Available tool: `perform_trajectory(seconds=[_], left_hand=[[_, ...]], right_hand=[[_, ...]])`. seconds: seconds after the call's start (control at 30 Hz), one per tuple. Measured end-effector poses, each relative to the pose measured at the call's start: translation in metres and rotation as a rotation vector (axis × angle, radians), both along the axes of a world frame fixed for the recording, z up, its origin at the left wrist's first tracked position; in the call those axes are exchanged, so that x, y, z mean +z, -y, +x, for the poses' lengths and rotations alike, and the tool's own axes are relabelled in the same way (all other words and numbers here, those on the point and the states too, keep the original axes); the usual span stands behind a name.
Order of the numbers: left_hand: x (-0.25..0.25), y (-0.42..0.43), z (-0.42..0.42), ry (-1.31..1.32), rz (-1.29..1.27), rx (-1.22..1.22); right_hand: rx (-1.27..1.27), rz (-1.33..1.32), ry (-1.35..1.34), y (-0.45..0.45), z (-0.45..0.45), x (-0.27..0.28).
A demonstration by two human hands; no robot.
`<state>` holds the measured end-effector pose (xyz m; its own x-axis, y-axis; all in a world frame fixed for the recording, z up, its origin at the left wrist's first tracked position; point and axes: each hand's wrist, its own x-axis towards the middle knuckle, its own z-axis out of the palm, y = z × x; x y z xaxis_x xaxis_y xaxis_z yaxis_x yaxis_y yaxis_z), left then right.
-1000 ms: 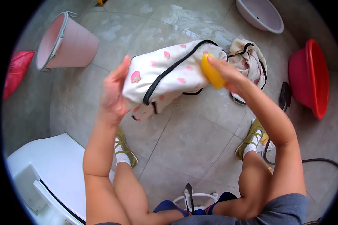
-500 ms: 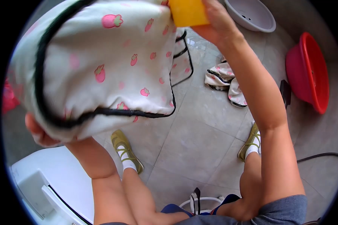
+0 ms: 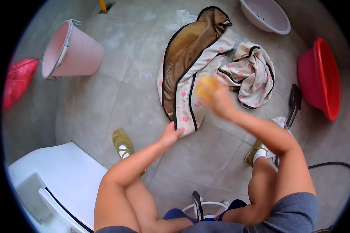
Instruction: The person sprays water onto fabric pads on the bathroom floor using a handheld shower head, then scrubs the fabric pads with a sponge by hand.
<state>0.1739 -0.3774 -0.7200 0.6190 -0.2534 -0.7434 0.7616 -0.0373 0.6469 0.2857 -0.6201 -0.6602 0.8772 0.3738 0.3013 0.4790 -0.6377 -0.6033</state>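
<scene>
A white fabric cover [image 3: 184,103] with pink fruit prints, black piping and a brown inner side lies stretched over the floor ahead of me. My left hand [image 3: 171,134] is closed on its near corner. Above the cover's right part, my right hand [image 3: 221,101] is blurred by motion and grips a yellow block [image 3: 207,88]. The block's exact kind is unclear. Just to the right, a crumpled printed cloth [image 3: 256,77] with the same black edging rests on the tiles.
At left stand a pink bucket [image 3: 83,52], tipped on its side, a red plastic bag [image 3: 21,79] and a white appliance [image 3: 62,163]. Right of me are a red basin [image 3: 311,77], a pale basin [image 3: 264,19], a black-handled brush-like tool [image 3: 294,103] and a dark hose [image 3: 334,163].
The cover, held up close before me, is now down on the floor with its brown side showing. My left hand has shifted right to its near corner; my right hand has come lower with the block.
</scene>
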Motion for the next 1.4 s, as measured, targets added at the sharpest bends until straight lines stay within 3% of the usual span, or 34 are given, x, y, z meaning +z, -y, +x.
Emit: perform_trajectory(seconds=[0.07,0.17,0.23,0.3,0.33,0.37,0.43,0.47,0.53,0.57,0.63,0.7,0.77,0.83,0.9,0.93,1.07,1.13,1.17,1.2,1.27,1.3,1.4], left_hand=[[0.006,-0.002,-0.007,0.048,0.197,-0.263],[-0.009,-0.012,-0.043,0.048,0.112,-0.129],[-0.026,-0.026,-0.054,0.111,0.234,-0.246],[-0.030,-0.027,-0.062,0.120,0.264,-0.342],[0.023,-0.015,-0.035,0.159,0.431,-0.504],[0.025,-0.011,-0.034,0.192,0.462,-0.507],[0.025,-0.013,-0.037,0.258,0.518,-0.512],[0.013,-0.016,-0.040,0.226,0.471,-0.451],[0.002,-0.022,-0.035,-0.015,0.406,-0.266],[-0.004,-0.026,-0.034,-0.140,0.373,-0.165],[-0.011,-0.035,-0.040,-0.185,0.263,0.015],[-0.003,-0.036,-0.045,-0.208,0.132,0.173],[-0.028,-0.053,-0.065,-0.063,0.319,-0.104],[-0.031,-0.048,-0.062,0.060,0.507,-0.305],[-0.029,-0.039,-0.060,0.079,0.488,-0.194],[-0.031,-0.040,-0.058,0.094,0.491,-0.214],[-0.008,-0.032,-0.039,-0.045,0.465,-0.282],[-0.015,-0.031,-0.042,-0.070,0.345,-0.160],[-0.016,-0.034,-0.047,-0.088,0.289,-0.100],[-0.009,-0.035,-0.049,-0.055,0.356,-0.181],[0.007,-0.035,-0.042,0.034,0.485,-0.332],[0.004,-0.036,-0.044,0.011,0.451,-0.278],[-0.004,-0.033,-0.053,-0.043,0.401,-0.211]], right_hand=[[0.267,-0.048,-0.014,-0.045,-0.047,0.004],[0.425,-0.272,-0.046,-0.070,-0.080,-0.047],[0.453,-0.253,0.210,-0.062,-0.051,-0.078],[0.296,-0.318,0.152,-0.036,0.013,-0.068],[0.215,-0.382,0.098,-0.019,0.053,-0.065],[0.128,-0.443,0.047,-0.005,0.084,-0.062],[-0.333,-0.531,0.184,0.000,0.107,-0.055],[-0.306,-0.516,0.140,-0.004,0.104,-0.057],[-0.239,-0.486,0.049,-0.027,0.078,-0.055],[-0.068,-0.462,-0.153,-0.043,0.040,-0.057],[0.373,-0.361,-0.119,-0.071,-0.060,-0.064],[0.596,-0.235,0.057,-0.077,-0.109,-0.060],[0.535,-0.215,-0.133,-0.075,-0.073,-0.067],[0.468,-0.383,-0.291,-0.054,0.003,-0.054],[0.149,-0.460,0.185,-0.019,0.067,-0.065],[-0.005,-0.603,0.182,-0.011,0.085,-0.063],[-0.342,-0.449,-0.032,-0.055,0.051,-0.052],[0.090,-0.382,-0.165,-0.079,-0.010,-0.062],[0.293,-0.346,0.037,-0.089,-0.050,-0.073],[0.447,-0.266,-0.062,-0.097,-0.078,-0.054],[0.574,-0.281,0.051,-0.099,-0.084,-0.057],[0.636,-0.267,0.072,-0.093,-0.069,-0.061],[0.339,-0.314,-0.003,-0.051,0.015,-0.079]])
